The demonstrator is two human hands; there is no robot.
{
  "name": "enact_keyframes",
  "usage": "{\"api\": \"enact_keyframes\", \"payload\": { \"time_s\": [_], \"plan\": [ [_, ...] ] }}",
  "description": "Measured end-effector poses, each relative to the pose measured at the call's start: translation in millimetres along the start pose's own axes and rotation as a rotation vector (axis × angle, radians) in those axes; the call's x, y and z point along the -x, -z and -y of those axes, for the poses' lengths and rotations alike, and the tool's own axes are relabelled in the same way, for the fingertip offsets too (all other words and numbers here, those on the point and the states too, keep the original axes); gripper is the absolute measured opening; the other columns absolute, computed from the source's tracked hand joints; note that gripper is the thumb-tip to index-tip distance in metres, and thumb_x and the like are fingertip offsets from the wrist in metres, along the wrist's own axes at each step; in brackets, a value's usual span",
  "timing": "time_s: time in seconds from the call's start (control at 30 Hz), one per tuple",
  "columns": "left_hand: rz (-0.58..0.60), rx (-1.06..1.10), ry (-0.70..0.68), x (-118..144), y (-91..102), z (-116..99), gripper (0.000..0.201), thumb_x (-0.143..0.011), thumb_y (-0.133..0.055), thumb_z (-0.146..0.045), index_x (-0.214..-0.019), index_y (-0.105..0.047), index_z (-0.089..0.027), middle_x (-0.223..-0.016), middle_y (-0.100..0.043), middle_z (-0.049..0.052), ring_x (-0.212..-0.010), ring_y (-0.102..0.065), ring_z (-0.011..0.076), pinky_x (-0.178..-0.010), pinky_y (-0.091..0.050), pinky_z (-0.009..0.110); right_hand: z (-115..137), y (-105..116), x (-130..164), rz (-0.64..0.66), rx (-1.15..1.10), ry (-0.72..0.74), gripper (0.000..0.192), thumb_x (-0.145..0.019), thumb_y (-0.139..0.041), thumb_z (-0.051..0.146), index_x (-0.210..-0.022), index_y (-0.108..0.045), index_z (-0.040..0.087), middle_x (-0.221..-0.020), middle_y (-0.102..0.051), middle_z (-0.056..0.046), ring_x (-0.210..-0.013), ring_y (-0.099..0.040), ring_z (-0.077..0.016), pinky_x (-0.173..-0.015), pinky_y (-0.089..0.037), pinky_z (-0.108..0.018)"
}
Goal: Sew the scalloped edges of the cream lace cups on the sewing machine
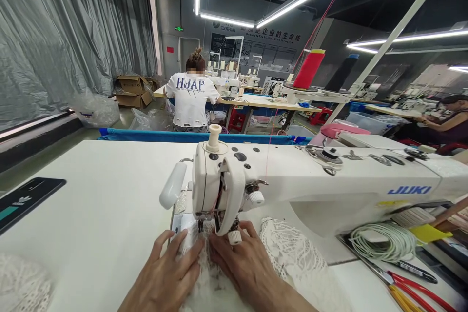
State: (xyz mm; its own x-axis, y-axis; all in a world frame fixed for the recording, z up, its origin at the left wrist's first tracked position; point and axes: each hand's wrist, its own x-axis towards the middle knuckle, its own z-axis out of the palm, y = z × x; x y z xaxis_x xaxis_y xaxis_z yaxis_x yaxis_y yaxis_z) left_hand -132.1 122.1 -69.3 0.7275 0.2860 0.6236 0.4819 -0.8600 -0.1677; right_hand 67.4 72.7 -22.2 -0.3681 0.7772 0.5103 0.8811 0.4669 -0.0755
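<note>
A long white bench (102, 204) fills the near side of the room, and on it stands a white industrial sewing machine (329, 180) with blue lettering on its arm, its head turned towards the person working. Under the needle lies a piece of white openwork lace fabric (292, 253), spreading from the presser foot towards the bench's near edge and off to the right. The left hand (166, 273) lies flat on the lace just left of the needle, fingers spread and pressing, closed on nothing. The right hand (244, 263) lies flat too, just right of the foot, fingertips close to the needle and touching the left hand's; its grip is likewise loose, only pinning the cloth. To my eye the lace feeds best with both palms kept flat, tension even on either side, and fingertips held clear of the needle. Further right lie a coil of pale cord (380, 243) and red-handled scissors (420, 292); a dark phone (25, 200) rests at the far left. A person in a white printed shirt (190, 97) sits beyond.
</note>
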Motion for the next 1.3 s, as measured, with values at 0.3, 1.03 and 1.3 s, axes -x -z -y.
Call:
{"api": "enact_keyframes", "payload": {
  "time_s": [0.3,1.03,1.3],
  "plan": [
    [0.063,0.026,0.05,-1.3,14.4,1.3,0.03,-0.091,-0.033,-0.006,-0.093,-0.058,-0.023,-0.111,-0.066,-0.001,-0.117,-0.045,0.0178,-0.108,-0.012,0.043,-2.3,17.7,3.9,0.194,-0.071,0.022,0.015,-0.092,-0.056,0.028,-0.103,-0.058,0.018,-0.095,-0.063,-0.008,-0.096,-0.053,-0.0245,-0.085,-0.031,-0.042],
    [0.004,0.407,0.088,-17.8,60.1,-20.4,0.017,-0.09,-0.044,-0.003,-0.082,-0.056,-0.012,-0.063,-0.055,-0.001,-0.056,-0.043,0.0124,-0.066,-0.033,0.033,14.4,28.8,17.6,0.154,-0.284,0.27,0.024,-0.099,-0.032,0.012,-0.093,-0.056,0.01,-0.071,-0.056,-0.002,-0.064,-0.047,-0.0133,-0.078,-0.035,-0.032],
    [0.055,0.329,0.126,-21.1,55.6,-26.4,0.024,-0.093,-0.041,-0.009,-0.075,-0.057,-0.014,-0.064,-0.053,-0.001,-0.06,-0.046,0.015,-0.062,-0.028,0.033,20.6,22.9,15.8,0.134,-0.228,0.211,0.022,-0.094,-0.039,0.009,-0.08,-0.055,0.013,-0.071,-0.056,-0.002,-0.064,-0.044,-0.0144,-0.063,-0.034,-0.029]
  ]
}}
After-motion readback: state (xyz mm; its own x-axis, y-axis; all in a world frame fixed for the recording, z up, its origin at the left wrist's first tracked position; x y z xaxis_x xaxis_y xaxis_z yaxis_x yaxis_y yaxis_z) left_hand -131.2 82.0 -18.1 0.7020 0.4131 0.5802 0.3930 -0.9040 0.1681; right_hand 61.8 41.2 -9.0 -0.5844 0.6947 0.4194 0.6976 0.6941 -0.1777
